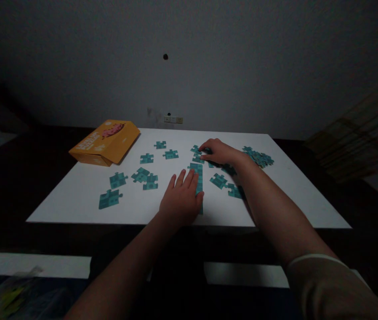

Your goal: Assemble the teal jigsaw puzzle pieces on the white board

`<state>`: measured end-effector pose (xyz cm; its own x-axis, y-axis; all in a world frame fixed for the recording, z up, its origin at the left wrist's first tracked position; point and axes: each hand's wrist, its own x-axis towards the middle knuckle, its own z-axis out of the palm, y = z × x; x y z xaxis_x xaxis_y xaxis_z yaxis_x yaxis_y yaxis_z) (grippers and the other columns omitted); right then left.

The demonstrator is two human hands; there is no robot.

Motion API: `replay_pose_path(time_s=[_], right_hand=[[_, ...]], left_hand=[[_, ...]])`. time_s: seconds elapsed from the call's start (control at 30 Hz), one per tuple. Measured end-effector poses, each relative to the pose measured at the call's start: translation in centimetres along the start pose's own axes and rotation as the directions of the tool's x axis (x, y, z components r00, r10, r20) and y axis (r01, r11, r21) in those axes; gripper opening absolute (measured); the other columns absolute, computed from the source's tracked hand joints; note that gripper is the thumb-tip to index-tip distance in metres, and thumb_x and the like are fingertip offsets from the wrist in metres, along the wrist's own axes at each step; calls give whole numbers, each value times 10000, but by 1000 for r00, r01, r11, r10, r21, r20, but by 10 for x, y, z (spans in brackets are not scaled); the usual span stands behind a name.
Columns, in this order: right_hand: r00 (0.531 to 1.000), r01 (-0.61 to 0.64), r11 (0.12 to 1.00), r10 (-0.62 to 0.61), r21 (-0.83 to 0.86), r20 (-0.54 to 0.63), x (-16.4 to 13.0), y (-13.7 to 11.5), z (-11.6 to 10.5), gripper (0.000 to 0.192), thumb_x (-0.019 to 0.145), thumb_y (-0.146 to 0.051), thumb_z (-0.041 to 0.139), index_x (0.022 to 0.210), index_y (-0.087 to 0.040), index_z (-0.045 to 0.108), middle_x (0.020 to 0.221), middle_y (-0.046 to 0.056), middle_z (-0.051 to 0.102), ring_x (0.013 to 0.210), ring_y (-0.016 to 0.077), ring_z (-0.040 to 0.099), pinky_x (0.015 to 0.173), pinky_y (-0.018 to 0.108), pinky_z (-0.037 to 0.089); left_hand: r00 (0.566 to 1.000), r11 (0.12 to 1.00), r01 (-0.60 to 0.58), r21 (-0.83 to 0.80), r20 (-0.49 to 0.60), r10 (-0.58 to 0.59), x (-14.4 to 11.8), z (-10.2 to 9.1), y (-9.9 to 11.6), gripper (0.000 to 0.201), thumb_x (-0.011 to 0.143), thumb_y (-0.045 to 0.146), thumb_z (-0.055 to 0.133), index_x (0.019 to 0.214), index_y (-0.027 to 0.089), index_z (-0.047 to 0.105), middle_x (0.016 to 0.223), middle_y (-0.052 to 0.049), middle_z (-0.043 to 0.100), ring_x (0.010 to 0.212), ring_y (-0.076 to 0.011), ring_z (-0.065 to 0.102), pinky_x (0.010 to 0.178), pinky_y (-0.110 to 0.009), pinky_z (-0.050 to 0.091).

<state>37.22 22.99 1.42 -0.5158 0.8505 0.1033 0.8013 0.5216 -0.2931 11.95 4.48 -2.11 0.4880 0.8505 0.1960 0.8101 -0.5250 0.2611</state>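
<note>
The white rectangular surface (pixel 85 195) fills my view, dim under poor light. At its far left corner lies the flat orange cardboard puzzle box (pixel 105 142), well apart from my work. Scattered teal cardboard puzzle pieces (pixel 142 175) lie face-down across the middle, and a loose heap of teal pieces (pixel 259 158) sits at the far right. Down the centre runs my joined strip of teal pieces (pixel 198 175). My left hand (pixel 180 200) lies flat and spread, fingers together, pressing the near end of that strip so it cannot slide. My right hand (pixel 219 152) reaches over the far end, fingers curled narrow onto a single teal piece (pixel 198 156) just at the strip's top; in this gloom I think it is pinched, though the grip itself is hard to make out. To seat it well, I judge I should keep the left palm steady, line up tab and notch first, then press straight down rather than shove sideways.
</note>
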Motion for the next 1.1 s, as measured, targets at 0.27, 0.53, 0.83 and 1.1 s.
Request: replay_pose_path(time_s=[0.27,0.53,0.83,1.1], right_hand=[[986,-22,999,27,27,-167,-1,-15,-12,333,1080,-512,685,1180,-253,869,1260,166,849,1221,377,721,1111,536,536],[848,-216,973,146,-79,-509,-8,-42,-31,485,1151,-502,417,928,-245,763,991,157,799,921,331,688,755,420,404],[832,-163,935,-41,-314,-554,-50,-110,-106,409,1118,-482,512,903,-234,758,906,135,739,874,297,660,749,404,381],[963,-169,961,114,-218,-244,-113,-136,-44,348,1093,-467,583,837,-286,736,786,97,760,719,282,665,659,409,353]], left_hand=[[950,947,43,-318,-281,-138,-2,-6,-14,557,1228,381,342,1686,159,569,1814,-218,549,1743,-382,458,1424,-683,401],[941,940,-23,-341,-324,-95,-5,2,-24,512,1129,172,402,1595,181,613,1732,-197,622,1672,-335,542,1416,-657,446],[991,985,15,-172,-126,-37,-5,-10,-10,538,1199,266,364,1680,144,571,1767,-201,605,1699,-362,519,1426,-621,417],[998,999,-24,21,53,23,-7,-23,9,611,1220,450,499,1791,234,491,1913,-140,419,1804,-366,348,1442,-658,350]])
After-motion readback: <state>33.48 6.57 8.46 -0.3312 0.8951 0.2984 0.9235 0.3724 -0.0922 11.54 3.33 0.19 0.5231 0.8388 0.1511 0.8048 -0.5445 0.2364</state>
